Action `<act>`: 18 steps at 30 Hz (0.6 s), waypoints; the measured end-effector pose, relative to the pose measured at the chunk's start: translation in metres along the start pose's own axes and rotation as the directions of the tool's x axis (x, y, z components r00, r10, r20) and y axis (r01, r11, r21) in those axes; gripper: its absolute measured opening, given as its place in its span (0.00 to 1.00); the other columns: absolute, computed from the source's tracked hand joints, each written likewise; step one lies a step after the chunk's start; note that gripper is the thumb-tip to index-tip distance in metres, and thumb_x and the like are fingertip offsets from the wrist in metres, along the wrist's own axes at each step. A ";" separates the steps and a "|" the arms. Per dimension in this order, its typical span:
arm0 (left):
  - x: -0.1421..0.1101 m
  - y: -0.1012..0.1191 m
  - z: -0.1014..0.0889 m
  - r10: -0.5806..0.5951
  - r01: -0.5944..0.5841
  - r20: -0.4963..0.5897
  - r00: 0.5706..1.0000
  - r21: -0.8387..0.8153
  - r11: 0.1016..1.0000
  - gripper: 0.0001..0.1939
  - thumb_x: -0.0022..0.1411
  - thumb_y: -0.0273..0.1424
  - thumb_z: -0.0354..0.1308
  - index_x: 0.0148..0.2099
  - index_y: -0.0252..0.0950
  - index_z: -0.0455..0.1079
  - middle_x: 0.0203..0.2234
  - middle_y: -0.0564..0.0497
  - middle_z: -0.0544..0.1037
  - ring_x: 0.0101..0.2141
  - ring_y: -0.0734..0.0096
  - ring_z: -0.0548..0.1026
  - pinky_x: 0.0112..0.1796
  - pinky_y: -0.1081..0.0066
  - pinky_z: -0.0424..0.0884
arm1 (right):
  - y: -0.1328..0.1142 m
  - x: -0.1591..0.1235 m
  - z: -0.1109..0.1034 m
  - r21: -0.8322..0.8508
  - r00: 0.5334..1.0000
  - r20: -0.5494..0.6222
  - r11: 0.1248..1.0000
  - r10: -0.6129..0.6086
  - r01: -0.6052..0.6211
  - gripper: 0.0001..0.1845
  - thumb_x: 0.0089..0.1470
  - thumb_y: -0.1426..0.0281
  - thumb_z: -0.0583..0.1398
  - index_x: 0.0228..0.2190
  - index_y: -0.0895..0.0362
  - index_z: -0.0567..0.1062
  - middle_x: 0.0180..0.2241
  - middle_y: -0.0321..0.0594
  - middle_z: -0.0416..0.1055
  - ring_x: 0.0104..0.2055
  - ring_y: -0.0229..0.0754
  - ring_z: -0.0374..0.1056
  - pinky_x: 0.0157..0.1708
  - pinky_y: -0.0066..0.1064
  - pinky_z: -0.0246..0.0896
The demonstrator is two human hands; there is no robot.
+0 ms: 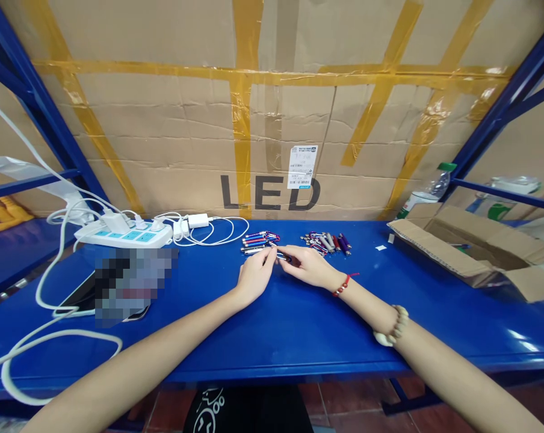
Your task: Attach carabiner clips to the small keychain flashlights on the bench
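Note:
My left hand and my right hand meet above the blue tabletop, fingertips close together. Between them is a small dark, shiny carabiner-like clip, mostly covered by the fingers. Both hands are closed in a pinch; the right one grips this clip, while what the left fingertips pinch is hidden. Just beyond the left hand, several slim metal tubes with clips lie side by side in blue, red and dark tones. Past the right hand lies a loose pile of similar coloured tubes.
A white power strip with plugs and looping cables occupies the left, near a partly blurred-out dark device. At right stand an open cardboard box and a green-capped bottle. A large taped carton walls off the back.

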State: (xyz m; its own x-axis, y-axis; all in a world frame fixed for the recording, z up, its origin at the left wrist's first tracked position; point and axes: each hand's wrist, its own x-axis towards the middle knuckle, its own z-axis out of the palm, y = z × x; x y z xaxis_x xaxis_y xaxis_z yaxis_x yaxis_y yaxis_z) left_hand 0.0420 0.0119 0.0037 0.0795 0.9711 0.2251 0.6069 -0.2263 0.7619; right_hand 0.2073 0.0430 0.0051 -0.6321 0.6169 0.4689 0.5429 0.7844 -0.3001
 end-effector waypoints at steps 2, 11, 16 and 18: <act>0.000 0.001 -0.001 -0.020 0.020 -0.017 1.000 0.022 1.000 0.20 0.65 0.42 0.39 0.31 0.39 0.67 0.25 0.55 0.74 0.27 0.71 0.71 0.28 0.74 0.57 | 0.000 0.000 -0.001 -0.017 1.000 0.005 1.000 0.012 -0.011 0.20 0.56 0.68 0.53 0.49 0.57 0.71 0.36 0.42 0.76 0.30 0.38 0.68 0.30 0.28 0.61; -0.001 0.001 -0.002 -0.069 0.070 -0.017 0.997 0.056 0.996 0.20 0.64 0.44 0.38 0.36 0.42 0.69 0.24 0.55 0.74 0.28 0.69 0.71 0.29 0.73 0.56 | -0.002 0.001 -0.004 -0.063 0.999 0.032 0.998 0.029 -0.027 0.20 0.57 0.68 0.53 0.50 0.56 0.71 0.37 0.42 0.76 0.30 0.38 0.70 0.30 0.27 0.60; -0.002 0.002 -0.002 -0.041 0.040 0.005 0.999 0.069 0.997 0.20 0.64 0.43 0.39 0.34 0.41 0.69 0.25 0.55 0.74 0.29 0.70 0.71 0.29 0.74 0.56 | -0.002 0.001 -0.004 -0.106 0.998 0.055 0.994 0.002 0.004 0.17 0.57 0.69 0.52 0.46 0.58 0.74 0.34 0.42 0.76 0.29 0.38 0.69 0.30 0.27 0.58; -0.002 0.002 -0.002 -0.030 0.029 0.009 1.000 0.075 0.997 0.21 0.64 0.43 0.39 0.33 0.40 0.69 0.25 0.54 0.75 0.29 0.70 0.71 0.29 0.74 0.56 | -0.002 0.001 -0.003 -0.118 0.998 0.060 0.993 -0.007 0.014 0.15 0.58 0.69 0.52 0.42 0.58 0.75 0.32 0.42 0.76 0.28 0.38 0.68 0.30 0.27 0.57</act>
State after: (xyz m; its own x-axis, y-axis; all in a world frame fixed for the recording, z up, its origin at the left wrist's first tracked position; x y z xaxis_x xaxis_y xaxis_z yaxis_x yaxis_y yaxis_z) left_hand 0.0412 0.0098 0.0060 0.0685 0.9781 0.1964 0.6666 -0.1914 0.7204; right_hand 0.2075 0.0420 0.0090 -0.6678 0.6142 0.4204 0.5953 0.7798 -0.1937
